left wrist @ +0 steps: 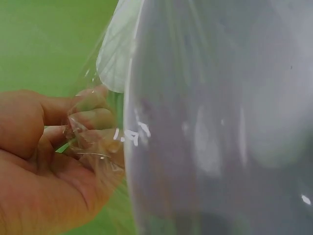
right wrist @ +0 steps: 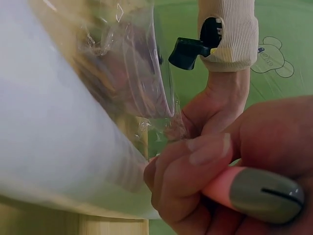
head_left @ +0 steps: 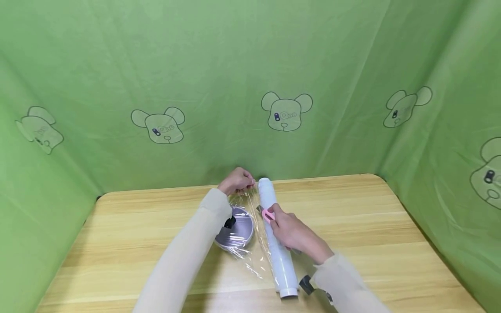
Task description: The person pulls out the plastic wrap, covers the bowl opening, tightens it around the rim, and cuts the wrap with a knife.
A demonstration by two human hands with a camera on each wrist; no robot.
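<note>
A large roll of cling film (head_left: pixel 278 256) lies lengthwise on the table, with a clear sheet (head_left: pixel 256 243) drawn off to its left. That sheet stretches over a round pale dish (head_left: pixel 240 230), which has a white rim. At the far table edge, my left hand (head_left: pixel 238 180) pinches the film's edge; in the left wrist view the clear film (left wrist: pixel 93 132) bunches over the fingers. My right hand (head_left: pixel 291 228) is over the roll and grips a small pink and grey utility knife (head_left: pixel 268 215). Its dark tip points left toward the film. The knife's rounded grey end (right wrist: pixel 266 196) shows in the right wrist view.
The light wooden table (head_left: pixel 133 234) ends at a green cloth wall (head_left: pixel 219 78) printed with bear heads. Green cloth also hangs on both sides. A black wrist-camera mount (head_left: pixel 307 284) is by the right sleeve, close to the roll's near end.
</note>
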